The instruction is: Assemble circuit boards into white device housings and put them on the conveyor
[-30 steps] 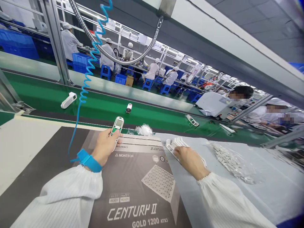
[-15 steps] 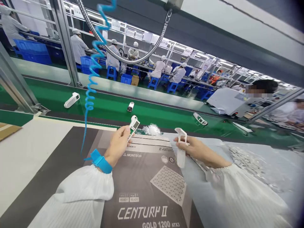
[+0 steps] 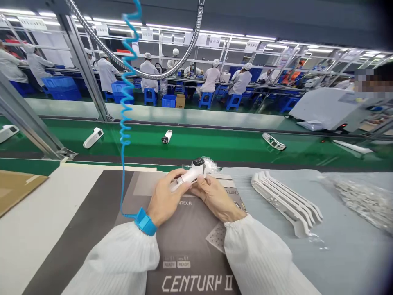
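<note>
A white handheld device, shaped like an infrared thermometer with a black-capped head, is held just above the dark printed carton sheet. My left hand is closed around its lower end, thumb along the near side. At the head end, my right hand grips with its thumb and fingers, pressing a white plastic cover against the body. The fingers hide most of the join, and I cannot tell whether the cover is seated. A blue strap with a coiled cord circles my left wrist.
Right of the carton sheet, several white plastic covers lie stacked on a grey mat. Beyond them is a bag of small parts. Several white devices rest on the green conveyor belt. The blue coiled cord hangs at left.
My hands have come together over the carton sheet. The white cover in my right hand has moved left onto the device in my left hand, which is now turned with its black cap up.
</note>
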`<state>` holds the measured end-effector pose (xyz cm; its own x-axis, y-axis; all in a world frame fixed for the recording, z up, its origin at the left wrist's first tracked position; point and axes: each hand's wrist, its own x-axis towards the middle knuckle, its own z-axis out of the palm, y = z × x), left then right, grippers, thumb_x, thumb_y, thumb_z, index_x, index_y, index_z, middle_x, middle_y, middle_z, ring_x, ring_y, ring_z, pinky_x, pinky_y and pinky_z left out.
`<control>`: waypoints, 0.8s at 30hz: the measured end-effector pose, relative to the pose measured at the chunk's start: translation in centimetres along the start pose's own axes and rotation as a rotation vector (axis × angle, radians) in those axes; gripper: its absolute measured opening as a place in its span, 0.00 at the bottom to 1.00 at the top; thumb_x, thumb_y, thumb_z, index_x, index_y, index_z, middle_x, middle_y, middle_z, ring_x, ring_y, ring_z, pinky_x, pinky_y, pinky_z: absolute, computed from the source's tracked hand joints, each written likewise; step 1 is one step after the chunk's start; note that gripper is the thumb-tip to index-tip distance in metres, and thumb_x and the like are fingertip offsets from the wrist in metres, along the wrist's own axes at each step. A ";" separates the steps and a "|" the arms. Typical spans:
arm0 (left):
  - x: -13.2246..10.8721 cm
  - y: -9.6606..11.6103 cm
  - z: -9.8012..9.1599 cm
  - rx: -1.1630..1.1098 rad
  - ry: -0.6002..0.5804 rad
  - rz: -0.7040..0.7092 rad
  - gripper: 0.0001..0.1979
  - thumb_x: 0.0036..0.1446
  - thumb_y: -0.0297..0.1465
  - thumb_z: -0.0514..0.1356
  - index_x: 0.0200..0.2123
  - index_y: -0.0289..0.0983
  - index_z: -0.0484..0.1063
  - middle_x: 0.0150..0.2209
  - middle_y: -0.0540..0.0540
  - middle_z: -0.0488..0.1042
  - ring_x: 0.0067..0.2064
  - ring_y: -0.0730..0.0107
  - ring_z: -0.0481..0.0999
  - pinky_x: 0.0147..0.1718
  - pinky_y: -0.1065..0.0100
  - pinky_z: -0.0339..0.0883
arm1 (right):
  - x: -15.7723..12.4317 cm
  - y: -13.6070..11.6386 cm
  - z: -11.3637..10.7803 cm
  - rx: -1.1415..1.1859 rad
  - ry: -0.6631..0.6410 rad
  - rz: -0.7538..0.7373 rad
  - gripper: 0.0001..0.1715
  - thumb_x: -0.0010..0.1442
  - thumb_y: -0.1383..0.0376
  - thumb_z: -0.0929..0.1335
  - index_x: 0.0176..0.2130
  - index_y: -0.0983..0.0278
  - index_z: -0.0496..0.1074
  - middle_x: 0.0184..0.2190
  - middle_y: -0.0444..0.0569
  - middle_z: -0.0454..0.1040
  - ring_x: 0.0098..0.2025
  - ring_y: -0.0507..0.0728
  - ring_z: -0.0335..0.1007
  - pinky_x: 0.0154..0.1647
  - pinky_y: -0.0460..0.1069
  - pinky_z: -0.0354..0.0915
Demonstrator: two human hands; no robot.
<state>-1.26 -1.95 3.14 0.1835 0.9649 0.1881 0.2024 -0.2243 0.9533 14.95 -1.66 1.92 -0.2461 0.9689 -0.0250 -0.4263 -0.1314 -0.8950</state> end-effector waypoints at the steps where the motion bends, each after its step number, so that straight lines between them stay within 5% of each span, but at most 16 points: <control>1: 0.0 0.0 0.0 -0.009 -0.015 0.002 0.15 0.60 0.36 0.60 0.50 0.40 0.73 0.50 0.46 0.76 0.52 0.60 0.74 0.54 0.63 0.64 | 0.0 0.0 -0.1 0.003 0.021 -0.005 0.26 0.53 0.50 0.74 0.45 0.65 0.75 0.39 0.51 0.79 0.39 0.55 0.75 0.52 0.56 0.68; 6: -0.3 0.0 0.7 0.021 -0.021 0.034 0.17 0.63 0.37 0.57 0.53 0.41 0.71 0.54 0.45 0.74 0.54 0.62 0.73 0.55 0.64 0.64 | 0.2 0.2 0.4 -0.037 0.134 -0.093 0.29 0.52 0.46 0.74 0.44 0.64 0.76 0.41 0.52 0.79 0.44 0.58 0.75 0.52 0.55 0.67; 10: -1.0 0.3 1.7 0.308 -0.072 0.096 0.21 0.67 0.39 0.50 0.60 0.42 0.66 0.56 0.41 0.73 0.55 0.56 0.73 0.54 0.59 0.64 | 0.4 0.1 1.0 0.205 0.249 -0.024 0.35 0.58 0.36 0.61 0.40 0.61 0.76 0.39 0.51 0.78 0.47 0.59 0.73 0.51 0.54 0.67; 14: -1.8 0.9 2.7 0.621 -0.280 0.044 0.27 0.60 0.49 0.56 0.54 0.36 0.71 0.39 0.34 0.79 0.40 0.45 0.79 0.41 0.55 0.68 | 0.3 -0.1 0.4 0.403 0.306 0.105 0.32 0.60 0.37 0.59 0.24 0.59 0.66 0.15 0.41 0.61 0.24 0.56 0.65 0.34 0.53 0.68; 16: -1.8 0.9 2.6 0.666 -0.312 0.050 0.28 0.58 0.53 0.56 0.47 0.36 0.74 0.33 0.34 0.79 0.35 0.44 0.79 0.37 0.56 0.68 | 0.1 -0.4 0.0 0.421 0.289 0.119 0.31 0.59 0.38 0.60 0.21 0.59 0.60 0.12 0.38 0.50 0.18 0.53 0.56 0.28 0.51 0.65; 20: -1.0 0.3 1.3 0.755 -0.226 -0.015 0.29 0.61 0.55 0.50 0.46 0.37 0.73 0.35 0.35 0.79 0.38 0.43 0.79 0.38 0.55 0.67 | -0.2 -1.1 0.3 0.439 0.112 0.104 0.24 0.61 0.43 0.64 0.31 0.60 0.69 0.22 0.42 0.67 0.31 0.55 0.69 0.38 0.51 0.68; 24: -0.7 0.0 0.6 0.594 0.039 0.119 0.28 0.62 0.47 0.56 0.61 0.40 0.62 0.55 0.39 0.74 0.56 0.51 0.72 0.53 0.55 0.63 | -0.6 -0.5 1.7 0.372 -0.009 0.011 0.18 0.62 0.50 0.68 0.43 0.60 0.73 0.41 0.46 0.75 0.50 0.56 0.70 0.53 0.52 0.66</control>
<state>-0.78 -2.71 2.84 0.2051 0.9301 0.3048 0.6872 -0.3586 0.6318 13.85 -2.55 3.17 -0.2592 0.9654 -0.0287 -0.7105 -0.2108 -0.6713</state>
